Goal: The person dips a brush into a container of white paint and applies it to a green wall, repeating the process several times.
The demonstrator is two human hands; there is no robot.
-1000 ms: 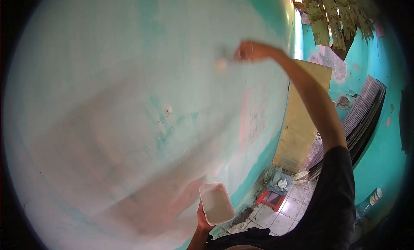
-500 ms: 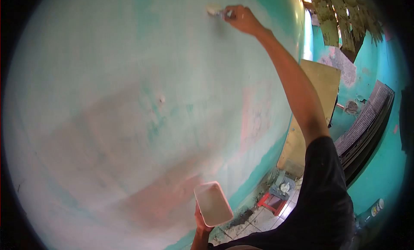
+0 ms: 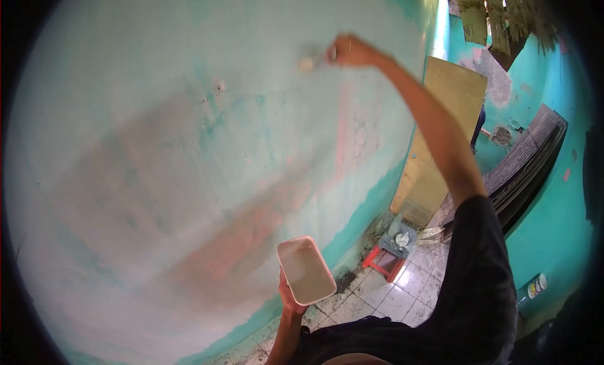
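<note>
High on the wall [image 3: 157, 176], my right hand [image 3: 353, 51] is closed round the handle of a paintbrush [image 3: 308, 63]. Its pale bristles point left at the wall and are blurred by motion. Patchy whitish paint covers much of the wall, with turquoise and pinkish areas showing through. Down at the lower middle, my left hand [image 3: 291, 297] grips a rectangular plastic tub [image 3: 306, 270] from its left side and below. The tub has a pinkish rim and tilts so its pale inside faces me.
On the tiled floor [image 3: 371, 289] stands a red stool [image 3: 385, 264] with a grey item on it. Behind it a yellowish board [image 3: 447, 126] leans upright. Stacked corrugated sheets [image 3: 525, 157] rest against the turquoise right wall, and a white-labelled container [image 3: 536, 286] is at lower right.
My right hand has brought the paintbrush lower along the wall. The view has tilted down, showing more floor, and the tub appears a little higher, still in my left hand.
</note>
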